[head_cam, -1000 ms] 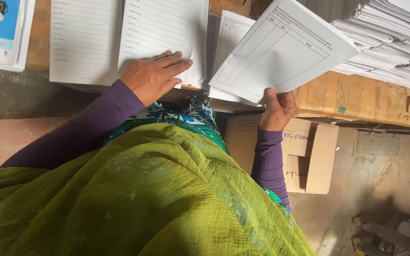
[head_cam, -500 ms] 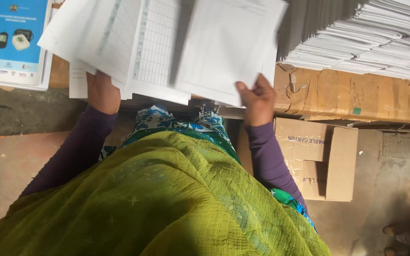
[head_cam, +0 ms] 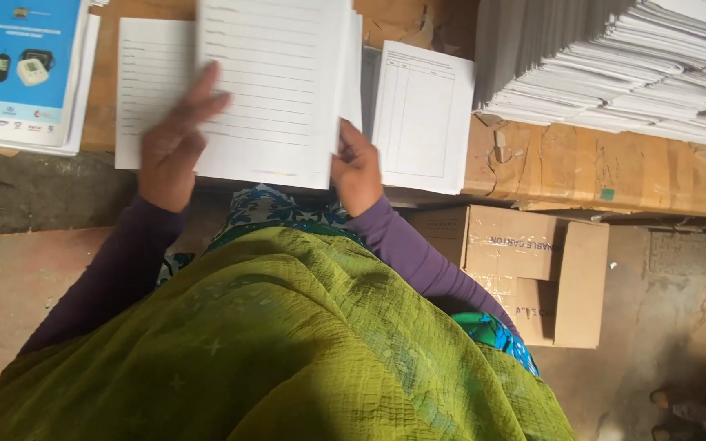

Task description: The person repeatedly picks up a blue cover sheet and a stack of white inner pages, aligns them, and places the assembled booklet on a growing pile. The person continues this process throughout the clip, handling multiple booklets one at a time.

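Head view: seen from above, a person in purple sleeves and a green wrap, both hands at a stack of lined sheets (head_cam: pixel 275 90) on a cardboard-covered bench (head_cam: pixel 598 167).
Change: half a second ago both hands held fanned sheets up in the air; now the sheets sit squared in one pile, lying flat on the bench between the hands.
Left hand (head_cam: pixel 175 143): fingers spread and laid flat over the pile's left edge; blurred by motion.
Right hand (head_cam: pixel 359 167): closed on the pile's lower right corner, thumb on top; the fingers underneath are hidden.
Pile's direction: long axis runs straight away from the body, short lower edge just above the wrists; its ruled lines run crosswise.
Left of left hand: another lined sheet (head_cam: pixel 145 90) peeks out under the pile; further left, a stack of blue leaflets (head_cam: pixel 22 69).
Right of right hand: a table-printed sheet (head_cam: pixel 422 114) just beside it; further right, a tall white paper heap (head_cam: pixel 630 69).
Below right arm: an open cardboard box (head_cam: pixel 532 269) on the floor.
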